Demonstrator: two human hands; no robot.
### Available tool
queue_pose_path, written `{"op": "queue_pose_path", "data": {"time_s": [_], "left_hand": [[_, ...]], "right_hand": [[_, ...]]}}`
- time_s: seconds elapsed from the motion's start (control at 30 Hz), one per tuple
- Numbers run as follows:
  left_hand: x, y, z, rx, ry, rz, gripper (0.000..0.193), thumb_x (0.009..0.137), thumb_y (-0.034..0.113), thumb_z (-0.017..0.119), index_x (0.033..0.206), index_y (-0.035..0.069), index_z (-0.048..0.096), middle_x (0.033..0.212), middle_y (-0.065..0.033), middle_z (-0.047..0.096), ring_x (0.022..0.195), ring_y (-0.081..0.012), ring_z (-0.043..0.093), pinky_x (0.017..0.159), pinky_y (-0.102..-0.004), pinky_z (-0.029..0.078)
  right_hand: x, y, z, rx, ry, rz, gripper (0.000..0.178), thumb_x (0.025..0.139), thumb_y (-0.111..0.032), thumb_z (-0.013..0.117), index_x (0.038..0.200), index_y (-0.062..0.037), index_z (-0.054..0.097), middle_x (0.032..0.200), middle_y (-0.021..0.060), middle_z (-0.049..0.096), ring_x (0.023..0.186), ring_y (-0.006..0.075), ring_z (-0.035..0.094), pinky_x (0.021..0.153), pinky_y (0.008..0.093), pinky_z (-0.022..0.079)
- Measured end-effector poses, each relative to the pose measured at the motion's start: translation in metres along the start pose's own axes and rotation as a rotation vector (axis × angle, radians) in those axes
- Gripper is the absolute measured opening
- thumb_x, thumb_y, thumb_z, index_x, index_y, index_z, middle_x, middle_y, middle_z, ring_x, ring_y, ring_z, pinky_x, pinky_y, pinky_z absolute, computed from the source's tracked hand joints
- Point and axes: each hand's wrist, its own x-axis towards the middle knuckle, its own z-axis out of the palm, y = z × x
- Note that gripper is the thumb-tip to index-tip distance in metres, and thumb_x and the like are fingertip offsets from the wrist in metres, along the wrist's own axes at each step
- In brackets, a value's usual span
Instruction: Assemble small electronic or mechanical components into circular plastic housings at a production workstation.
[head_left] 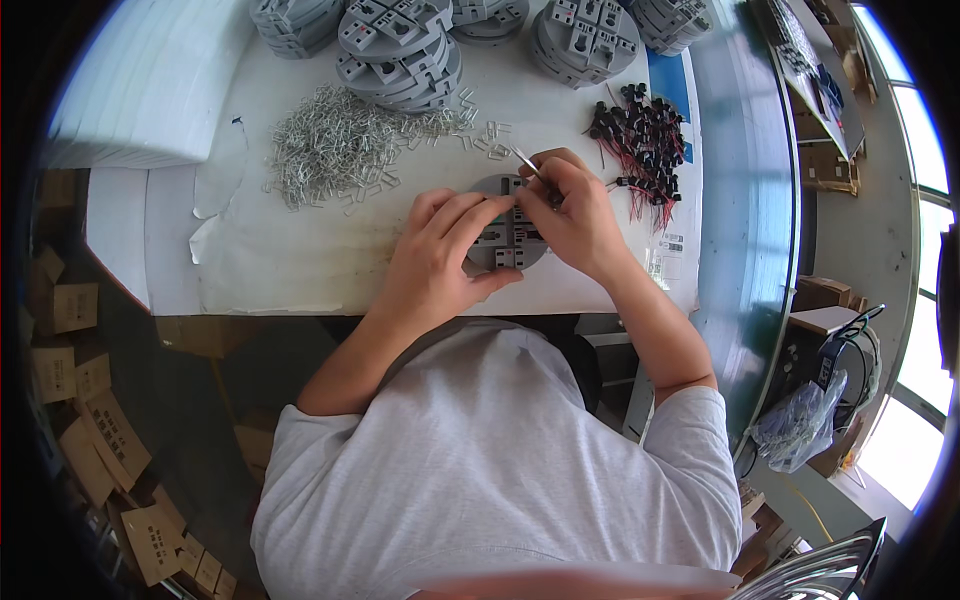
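A grey round plastic base with slots and raised blocks lies flat at the table's near edge. My left hand holds it, thumb along its near side and fingertips reaching over its top. In my closed right hand is a thin pointed metal tool, its tip pointing up and left, away from the base. The fingertips of both hands meet near the base's far half. My fingers hide part of the base and whatever small piece may lie beneath them. The tool's exact kind does not show.
Beyond my left hand spreads a heap of small U-shaped metal wire clips. Small black parts with red wires are piled at the right. Stacks of grey round bases line the back. White foam stands at the left.
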Motion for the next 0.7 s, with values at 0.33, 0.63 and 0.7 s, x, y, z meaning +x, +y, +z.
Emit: {"op": "queue_pose_path", "data": {"time_s": [0.33, 0.63, 0.7], "left_hand": [[0.001, 0.000, -0.002, -0.013, -0.010, -0.013, 0.081, 0.065, 0.023, 0.097, 0.137, 0.011, 0.063, 0.129, -0.0070, 0.066, 0.119, -0.0347, 0.056, 0.106, -0.0458, 0.047], [0.008, 0.000, -0.010, -0.044, 0.030, 0.015, 0.072, 0.074, 0.020, 0.094, 0.137, 0.009, 0.062, 0.123, -0.0089, 0.070, 0.111, -0.0346, 0.062, 0.099, -0.0465, 0.052], [0.009, -0.004, -0.016, -0.071, 0.089, 0.000, 0.056, 0.082, 0.016, 0.089, 0.131, 0.007, 0.063, 0.115, -0.0110, 0.072, 0.104, -0.0343, 0.066, 0.092, -0.0459, 0.055]], "right_hand": [[0.016, -0.001, -0.013, -0.020, -0.107, 0.167, 0.025, 0.094, -0.019, 0.080, 0.095, 0.0037, 0.070, 0.089, 0.0056, 0.068, 0.077, 0.0113, 0.059, 0.069, 0.0295, 0.048], [0.013, 0.009, -0.013, 0.063, -0.014, 0.264, 0.039, 0.106, -0.037, 0.072, 0.094, 0.0000, 0.072, 0.072, -0.0036, 0.059, 0.065, 0.0059, 0.049, 0.057, 0.0266, 0.039], [0.011, 0.014, -0.015, 0.151, -0.001, 0.282, 0.039, 0.106, -0.038, 0.071, 0.094, -0.0009, 0.073, 0.072, -0.0040, 0.059, 0.064, 0.0052, 0.048, 0.056, 0.0261, 0.037]]}}
